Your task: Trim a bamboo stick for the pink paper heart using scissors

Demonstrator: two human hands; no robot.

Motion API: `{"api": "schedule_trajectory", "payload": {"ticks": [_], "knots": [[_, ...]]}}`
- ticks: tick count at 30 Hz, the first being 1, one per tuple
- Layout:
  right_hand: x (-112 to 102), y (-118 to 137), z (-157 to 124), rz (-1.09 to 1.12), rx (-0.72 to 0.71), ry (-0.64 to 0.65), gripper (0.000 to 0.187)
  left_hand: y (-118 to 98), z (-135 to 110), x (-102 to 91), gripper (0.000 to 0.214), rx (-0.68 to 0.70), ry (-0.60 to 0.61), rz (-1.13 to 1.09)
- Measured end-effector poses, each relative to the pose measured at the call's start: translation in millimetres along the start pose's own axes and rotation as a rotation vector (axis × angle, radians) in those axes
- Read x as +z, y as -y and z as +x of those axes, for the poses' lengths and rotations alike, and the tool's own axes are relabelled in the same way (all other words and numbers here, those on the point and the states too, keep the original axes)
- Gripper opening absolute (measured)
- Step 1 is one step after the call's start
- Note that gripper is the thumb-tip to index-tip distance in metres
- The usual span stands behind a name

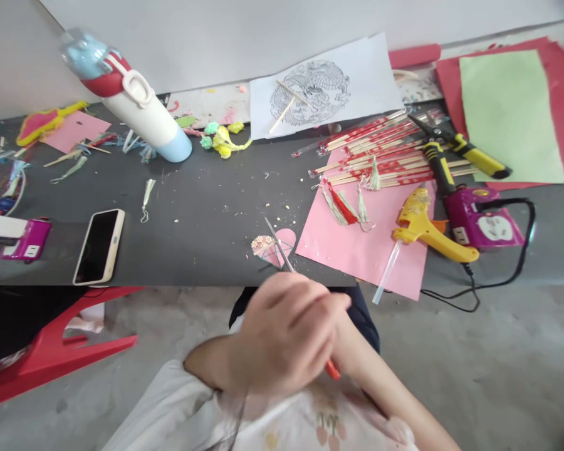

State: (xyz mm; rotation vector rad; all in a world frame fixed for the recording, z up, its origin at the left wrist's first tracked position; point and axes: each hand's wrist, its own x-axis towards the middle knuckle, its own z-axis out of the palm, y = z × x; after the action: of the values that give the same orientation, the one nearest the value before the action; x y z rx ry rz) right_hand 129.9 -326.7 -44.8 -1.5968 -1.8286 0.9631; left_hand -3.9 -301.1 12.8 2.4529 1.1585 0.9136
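Note:
My left hand (282, 338) is closed and blurred by motion, lying over my right hand (336, 313) in front of my chest. The fingers of both overlap, so most of my right hand is hidden. Through the clasped hands run what look like scissors (286, 258), with thin metal blades pointing away from me and a bit of red handle (332, 369) showing below. Just under the blade tips, a pink paper heart (286, 240) lies at the table's near edge. Small pale beads cover its left lobe, and dark lines are drawn on it.
A yellow glue gun (416, 219), its cord and a purple power socket (484, 219) are at right, beside pliers (435, 163). Pink paper (319, 232) lies under tassels and wrapped sticks. A phone (99, 246) and a tall bottle (141, 113) stand at left.

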Motion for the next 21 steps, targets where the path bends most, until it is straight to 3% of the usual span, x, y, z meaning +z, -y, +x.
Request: {"api": "schedule_trajectory", "payload": {"ticks": [3,5,9,13,21], "knots": [[-6,-9,5,0.214,0.09,0.276,0.012,16,-7,-11.3,0.023,-0.174,-0.202,0.148],[-8,-9,5,0.263,0.153,0.342,0.014,26,-11,-13.1,0.022,-0.262,-0.283,0.274],[-11,-9,0,0.266,0.111,0.31,0.019,35,-15,-10.7,0.019,-0.319,-0.212,0.4],[-12,-14,-6,0.278,0.074,0.252,0.026,33,-17,-10.1,0.012,-0.27,-0.131,0.34],[-12,-19,-11,0.21,-0.014,0.252,0.045,37,-25,-7.7,0.014,-0.088,-0.242,0.251]]}}
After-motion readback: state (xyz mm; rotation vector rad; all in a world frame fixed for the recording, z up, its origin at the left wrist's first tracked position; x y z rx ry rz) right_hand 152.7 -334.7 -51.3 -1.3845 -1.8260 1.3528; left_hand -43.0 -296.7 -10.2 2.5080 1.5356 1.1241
